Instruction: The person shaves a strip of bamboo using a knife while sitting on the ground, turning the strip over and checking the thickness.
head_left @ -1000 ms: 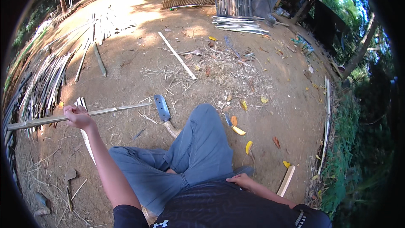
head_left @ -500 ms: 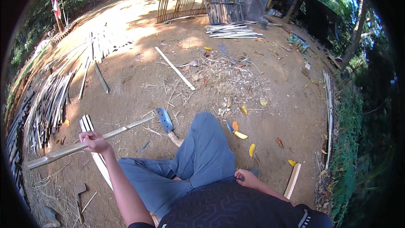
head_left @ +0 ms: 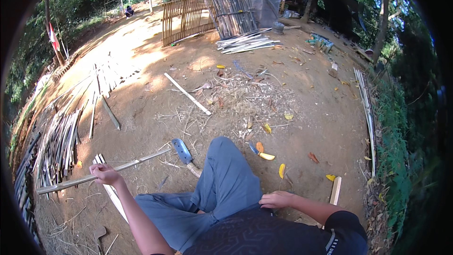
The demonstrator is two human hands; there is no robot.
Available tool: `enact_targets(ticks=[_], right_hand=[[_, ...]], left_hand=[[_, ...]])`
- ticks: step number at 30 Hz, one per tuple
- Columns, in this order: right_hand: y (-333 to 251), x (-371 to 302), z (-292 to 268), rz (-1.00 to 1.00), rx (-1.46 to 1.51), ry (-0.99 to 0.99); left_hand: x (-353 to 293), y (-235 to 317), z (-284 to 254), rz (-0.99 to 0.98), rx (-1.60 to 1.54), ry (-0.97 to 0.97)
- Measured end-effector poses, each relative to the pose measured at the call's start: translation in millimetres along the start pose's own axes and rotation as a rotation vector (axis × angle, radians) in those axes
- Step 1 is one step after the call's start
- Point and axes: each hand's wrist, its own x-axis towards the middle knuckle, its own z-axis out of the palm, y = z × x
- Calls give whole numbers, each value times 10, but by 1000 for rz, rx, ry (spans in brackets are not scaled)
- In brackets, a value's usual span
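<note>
My left hand [head_left: 104, 174] is closed around a long split bamboo strip [head_left: 137, 162], held slanting across my left side. The strip's far end points toward a broad dark blade with holes [head_left: 181, 151], whose pale handle lies on the ground by my knee. Beneath my left forearm, several pale bamboo strips [head_left: 116, 200] lie together. My right hand [head_left: 277, 200] rests at my right hip, against the trousers and shirt hem, fingers stretched loosely and no object visible in them. A knife with a yellow handle [head_left: 267, 156] lies beyond my right thigh.
Piled bamboo strips [head_left: 59, 146] lie at the left. Shavings and dry leaves [head_left: 250, 97] litter the ground ahead. Farther back, bamboo panels [head_left: 231, 15] lean upright behind stacked strips [head_left: 247, 41]. A pale wooden piece [head_left: 336, 191] lies beside my right arm; long poles [head_left: 365, 118] line the right edge.
My right hand has gone from a curled fist to stretched-out fingers at my hip, and its forearm has lifted. My left hand still holds the bamboo strip. The whole view has tilted slightly.
</note>
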Motion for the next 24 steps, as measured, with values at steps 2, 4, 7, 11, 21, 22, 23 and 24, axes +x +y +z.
enact_targets(ticks=[2, 4, 7, 11, 21, 22, 23, 24], right_hand=[[-11, -28, 31, -61, -113, 7], [-18, -14, 20, -151, -244, 48], [-53, 71, -31, -267, -424, 174], [-224, 3, 120, -177, -536, 318], [-545, 39, 316, 394, -356, 197], [-594, 57, 244, 427, -334, 169], [-644, 129, 130, 451, -313, 145], [-668, 186, 60, 476, -292, 121]], left_hand=[[-58, 52, 54, -7, 34, -2], [-87, 71, 101, -2, 27, -9], [-43, 39, 101, 37, 21, -13], [17, -58, 56, 36, 6, -40], [-86, 52, 73, -1, 12, -52], [-100, 27, 37, -16, 20, -49], [-76, 34, 13, -21, 25, -44], [-55, 42, -15, -26, 30, -39]])
